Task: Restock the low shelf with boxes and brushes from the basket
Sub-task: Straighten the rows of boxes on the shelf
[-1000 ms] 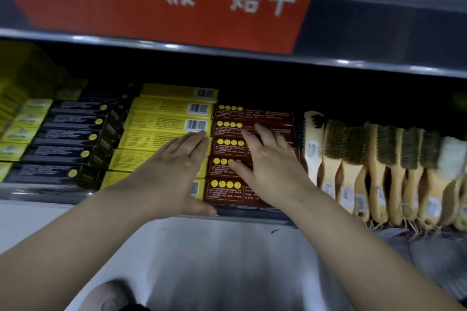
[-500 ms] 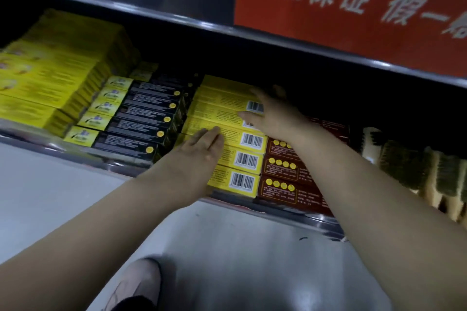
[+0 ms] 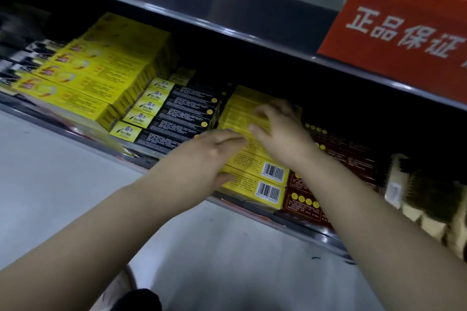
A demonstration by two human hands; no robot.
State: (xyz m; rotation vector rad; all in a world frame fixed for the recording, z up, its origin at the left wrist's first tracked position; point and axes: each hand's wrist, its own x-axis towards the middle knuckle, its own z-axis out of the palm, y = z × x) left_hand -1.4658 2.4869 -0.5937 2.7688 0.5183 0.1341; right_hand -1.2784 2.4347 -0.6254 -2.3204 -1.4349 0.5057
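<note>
Shelf first: the low grey metal shelf (image 3: 141, 159) looks nearly full, so the step is likely lining up stock, not fetching more. The flat yellow cardboard boxes with barcodes (image 3: 243, 159) lie in a row in the middle of it. They sit between the black boxes (image 3: 182, 118) and the dark red dotted boxes (image 3: 348, 156), and the wooden brushes (image 3: 429, 199) are at the far right. The left hand (image 3: 209, 156) lies flat on the yellow row with its fingers together, pressing. The right hand (image 3: 283, 134) has bent fingers spread out. It is too blurry to tell if they pinch a box. The next move is likely a soft, even push back, then a reach for the basket, which is out of sight.
</note>
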